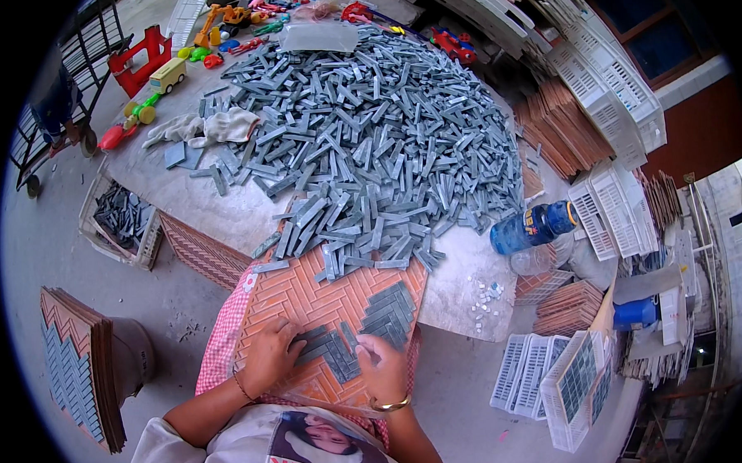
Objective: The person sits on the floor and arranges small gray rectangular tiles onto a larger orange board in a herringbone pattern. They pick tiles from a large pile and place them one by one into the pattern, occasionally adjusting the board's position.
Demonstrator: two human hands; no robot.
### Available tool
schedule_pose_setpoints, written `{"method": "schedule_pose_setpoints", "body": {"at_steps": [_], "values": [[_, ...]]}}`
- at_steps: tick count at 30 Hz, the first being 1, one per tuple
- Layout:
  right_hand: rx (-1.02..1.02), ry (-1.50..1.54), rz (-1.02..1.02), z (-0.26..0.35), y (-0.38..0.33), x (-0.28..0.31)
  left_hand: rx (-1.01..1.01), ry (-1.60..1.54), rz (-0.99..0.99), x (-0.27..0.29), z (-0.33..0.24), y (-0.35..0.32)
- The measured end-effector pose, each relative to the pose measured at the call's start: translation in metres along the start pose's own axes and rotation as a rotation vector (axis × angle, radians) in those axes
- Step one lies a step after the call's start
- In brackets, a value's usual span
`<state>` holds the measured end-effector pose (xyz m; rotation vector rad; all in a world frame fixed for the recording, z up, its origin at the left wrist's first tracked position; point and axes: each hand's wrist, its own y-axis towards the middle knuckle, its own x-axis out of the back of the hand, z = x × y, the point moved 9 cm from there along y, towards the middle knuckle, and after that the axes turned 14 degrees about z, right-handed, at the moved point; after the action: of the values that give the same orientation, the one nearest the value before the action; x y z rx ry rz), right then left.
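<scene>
An orange tray (263, 311) with a herringbone pattern of slots lies before me, leaning on the heap's near edge. Grey-green strip tiles fill part of it: one patch (389, 313) at the right, another (337, 357) between my hands. My right hand (382, 370) is closed, thumb and forefinger pinched at the end of a narrow strip tile (348, 333). At the left patch's edge, my left hand (269, 352) has its fingers curled together; whatever they hold is hidden. A large heap of loose strip tiles (367, 132) rises beyond the tray.
A blue bottle (520, 229) lies right of the heap, with small pale chips (488, 297) nearby. White gloves (209, 128) and toys (168, 75) lie far left. Stacked trays (78, 360) stand at left; white crates (568, 388) at right. A tile-filled crate (98, 231) sits lower left.
</scene>
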<state>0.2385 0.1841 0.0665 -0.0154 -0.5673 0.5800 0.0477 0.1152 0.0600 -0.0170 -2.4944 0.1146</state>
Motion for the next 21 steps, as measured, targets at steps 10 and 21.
{"method": "schedule_pose_setpoints", "body": {"at_steps": [10,21], "values": [[0.008,-0.207,0.107,0.011,0.015,-0.009,0.0,-0.002,-0.034,0.002,0.001,0.0],[0.059,-0.457,0.078,0.026,0.016,-0.021,-0.025,0.023,-0.021,0.002,-0.004,-0.001]]}}
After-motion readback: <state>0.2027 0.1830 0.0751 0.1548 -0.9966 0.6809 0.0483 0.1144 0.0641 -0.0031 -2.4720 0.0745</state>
